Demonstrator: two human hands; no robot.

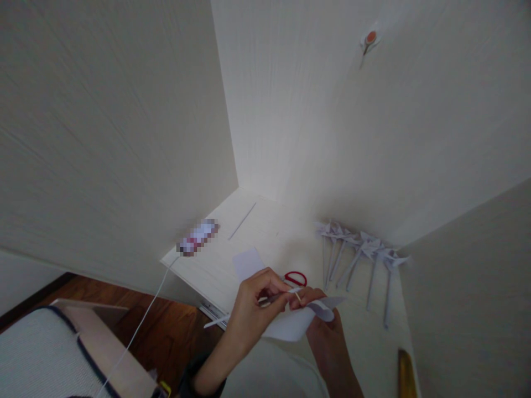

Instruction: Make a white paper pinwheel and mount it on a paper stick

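Both of my hands meet in front of me over the near part of the white tabletop. My left hand (257, 298) is closed in a pinch on a thin white paper stick (215, 321), whose far end juts out behind my left wrist. In my right hand (327, 331) is a curled white paper pinwheel (296, 326), its blades bent over and spreading beneath the fingers. A short pale pointed stick (297, 297) shows between the two sets of fingertips. My fingers partly hide where paper and stick meet.
Just beyond my hands lie red-handled scissors (296, 277) and a white paper piece (244, 260). Another paper stick (242, 221) rests farther back. Several finished paper pinwheels (367, 246) lie along the right. A blurred phone-like device (197, 237) trails a white cable (153, 309) over the left edge.
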